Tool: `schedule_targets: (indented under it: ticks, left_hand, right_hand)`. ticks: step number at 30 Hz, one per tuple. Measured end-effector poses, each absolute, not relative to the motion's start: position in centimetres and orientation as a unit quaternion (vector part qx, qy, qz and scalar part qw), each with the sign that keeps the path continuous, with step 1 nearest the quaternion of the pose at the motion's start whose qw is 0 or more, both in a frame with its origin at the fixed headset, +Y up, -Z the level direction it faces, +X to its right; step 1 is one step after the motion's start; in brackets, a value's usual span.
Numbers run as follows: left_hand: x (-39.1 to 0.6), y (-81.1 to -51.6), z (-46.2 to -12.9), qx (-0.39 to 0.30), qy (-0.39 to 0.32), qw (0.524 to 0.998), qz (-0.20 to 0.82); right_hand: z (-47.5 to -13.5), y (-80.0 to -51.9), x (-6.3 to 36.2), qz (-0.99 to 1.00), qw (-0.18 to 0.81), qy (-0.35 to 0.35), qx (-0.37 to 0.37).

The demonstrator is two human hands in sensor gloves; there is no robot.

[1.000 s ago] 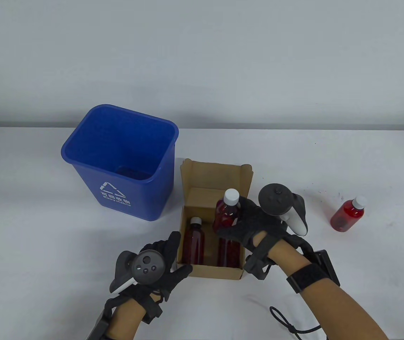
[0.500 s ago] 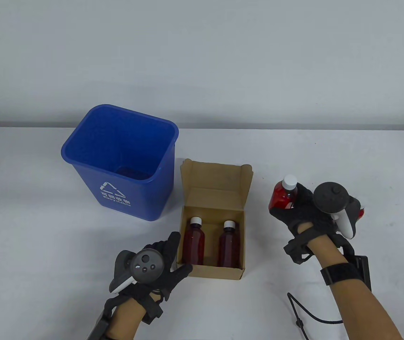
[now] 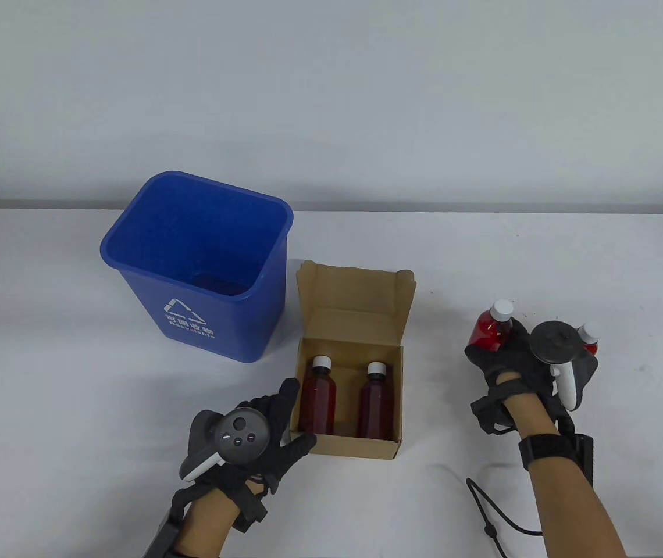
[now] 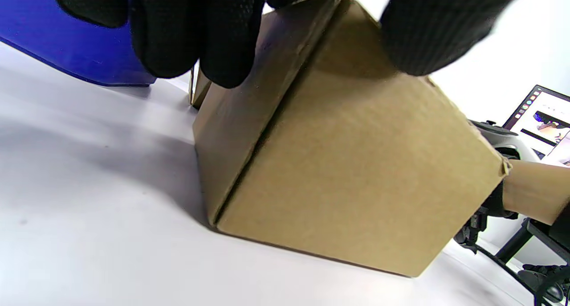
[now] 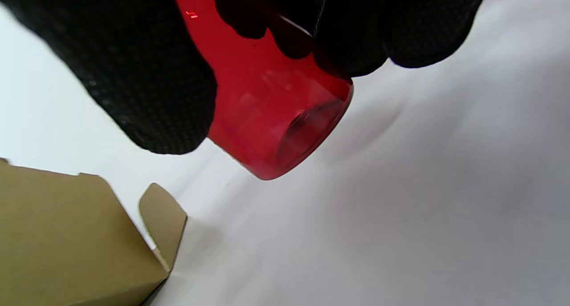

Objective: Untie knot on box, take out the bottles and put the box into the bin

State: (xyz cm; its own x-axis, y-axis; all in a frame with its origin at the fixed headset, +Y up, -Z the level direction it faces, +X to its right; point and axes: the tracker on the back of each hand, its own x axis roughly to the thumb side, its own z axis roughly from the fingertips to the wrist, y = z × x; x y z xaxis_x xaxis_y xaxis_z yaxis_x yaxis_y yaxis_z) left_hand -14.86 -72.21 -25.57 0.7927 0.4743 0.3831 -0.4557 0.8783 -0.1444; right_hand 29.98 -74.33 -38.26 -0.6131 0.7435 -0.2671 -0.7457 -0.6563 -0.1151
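An open cardboard box (image 3: pixel 355 446) stands at the table's middle with two dark red bottles (image 3: pixel 317 398) (image 3: pixel 375 402) upright inside. My left hand (image 3: pixel 293 415) holds the box's near left corner, fingers (image 4: pixel 200 34) on the side wall and thumb on the front wall. To the right of the box, my right hand (image 3: pixel 509 351) grips a bright red bottle (image 3: pixel 491 328) with a white cap. Its base (image 5: pixel 285 136) tilts just above the table. Another red bottle (image 3: pixel 588 338) peeks out behind that hand. The blue bin (image 3: pixel 192 273) stands left of the box.
The box's lid flap (image 3: pixel 355 290) stands up at its far side. A black cord (image 3: pixel 494 517) lies on the table near my right forearm. A laptop screen (image 4: pixel 541 119) shows off the table's right end in the left wrist view.
My right hand lifted a bottle out of the box, carried it right and lowered it beside the bottle on the table. The left hand and box stayed put.
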Motion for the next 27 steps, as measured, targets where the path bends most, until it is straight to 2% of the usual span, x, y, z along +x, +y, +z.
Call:
schedule_targets:
  ticks: [7,12,27]
  left_hand:
    - [-14.7,-72.3,-25.6,-0.027,-0.21,0.946,0.246]
    - [-14.6,-72.3,-25.6,-0.029,-0.21,0.946,0.243]
    - [-14.5,-72.4,-25.6,-0.031,-0.208,0.947,0.244]
  right_hand:
    - [-38.4,-76.3,30.8,0.878,0.447,-0.002,-0.171]
    - [-38.5,-76.2,30.6,0.896,0.409,-0.004,-0.173]
    - [-38.5,-76.5,31.2,0.888,0.419,0.004,-0.191]
